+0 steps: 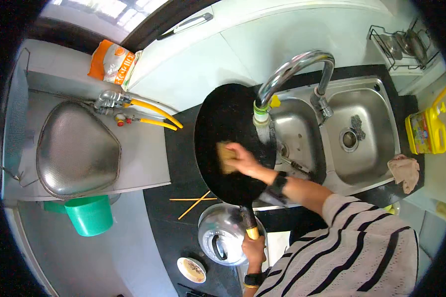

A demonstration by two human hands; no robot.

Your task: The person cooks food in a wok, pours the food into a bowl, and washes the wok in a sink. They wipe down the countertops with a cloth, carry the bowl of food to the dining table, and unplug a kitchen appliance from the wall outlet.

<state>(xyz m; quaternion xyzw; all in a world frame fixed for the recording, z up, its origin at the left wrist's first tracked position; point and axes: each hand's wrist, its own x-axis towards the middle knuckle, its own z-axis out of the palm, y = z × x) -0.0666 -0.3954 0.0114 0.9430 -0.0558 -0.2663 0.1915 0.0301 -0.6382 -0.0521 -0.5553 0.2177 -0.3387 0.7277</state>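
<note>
A large black wok (223,114) is tilted over the edge of the sink, under the tap's running water. My left hand (254,249) is closed around the wooden end of the wok's handle (252,231). My right hand (241,161) presses a yellowish-brown scrubbing sponge (226,157) against the inside of the wok; its fingers are wrapped over the sponge and partly blurred. Water falls from the chrome tap (292,72) onto the wok's side nearest the basin.
A double steel sink (334,163) lies to the right, with a grey scourer (357,127) in its far basin. Near the handle are a domed lid (208,230), chopsticks (190,199) and a small bowl (191,270). A yellow jug (423,131) and cloth (404,172) sit at right.
</note>
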